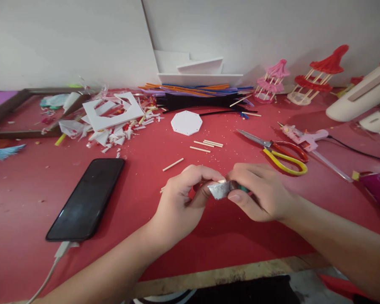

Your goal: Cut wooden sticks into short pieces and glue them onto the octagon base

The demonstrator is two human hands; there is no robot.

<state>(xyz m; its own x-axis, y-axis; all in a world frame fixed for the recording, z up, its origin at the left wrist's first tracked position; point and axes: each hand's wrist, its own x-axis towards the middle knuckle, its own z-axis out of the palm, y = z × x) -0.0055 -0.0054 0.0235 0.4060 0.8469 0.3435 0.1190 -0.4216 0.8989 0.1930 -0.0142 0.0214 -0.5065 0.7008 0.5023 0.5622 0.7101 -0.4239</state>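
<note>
My right hand [261, 190] is closed around a utility knife [220, 191] with a wide silvery blade and a bit of teal handle showing. The blade points left. In the fingers of my left hand [183, 192] is a short wooden stick [221, 181], of which only a pale end shows against the blade. Both hands meet above the red table near its front edge. Just beyond them lie several cut sticks [204, 145], with a single stick [173, 164] closer to my left hand. A white octagonal foam board piece [186, 123] rests farther back.
On the left is a phone [87, 198] with a cable plugged in. White foam scraps [114, 112] are heaped behind it. Scissors [272, 150] and a pink glue gun [307, 136] lie to the right. Two small tower models [316, 78] stand at the back right.
</note>
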